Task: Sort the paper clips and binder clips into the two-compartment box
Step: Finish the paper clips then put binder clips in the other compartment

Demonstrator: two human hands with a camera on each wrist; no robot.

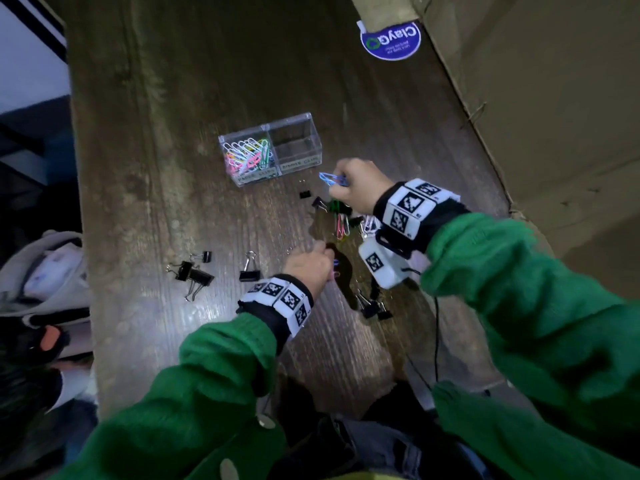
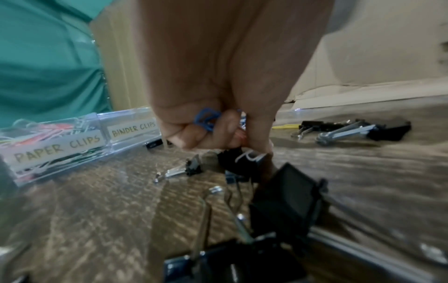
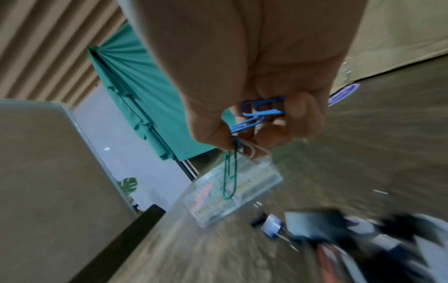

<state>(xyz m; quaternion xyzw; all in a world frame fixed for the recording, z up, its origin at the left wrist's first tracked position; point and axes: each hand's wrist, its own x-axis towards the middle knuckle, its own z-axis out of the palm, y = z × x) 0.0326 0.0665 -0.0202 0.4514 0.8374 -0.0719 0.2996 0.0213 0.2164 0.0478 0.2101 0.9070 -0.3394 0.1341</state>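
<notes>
Sorting partly done. Left of both grips, the clear plastic two-compartment box point(image 1: 270, 147) on the dark wooden worktop point(image 1: 173, 81) holds coloured wire paper clips point(image 1: 247, 154) in one compartment; the other appears empty. Black metal binder clips point(image 1: 194, 273) lie loose. The left hand point(image 1: 308, 266) pinches blue clips point(image 2: 206, 118). The right hand point(image 1: 356, 188) clamps blue and green paper clips point(image 3: 257, 114).

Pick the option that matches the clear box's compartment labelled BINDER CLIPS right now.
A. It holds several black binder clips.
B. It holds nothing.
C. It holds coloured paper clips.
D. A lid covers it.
B: in the head view the BINDER CLIPS compartment of the two-compartment box shows only bare clear walls, while the paper clips fill the other compartment and the black binder clips lie on the table.
</notes>
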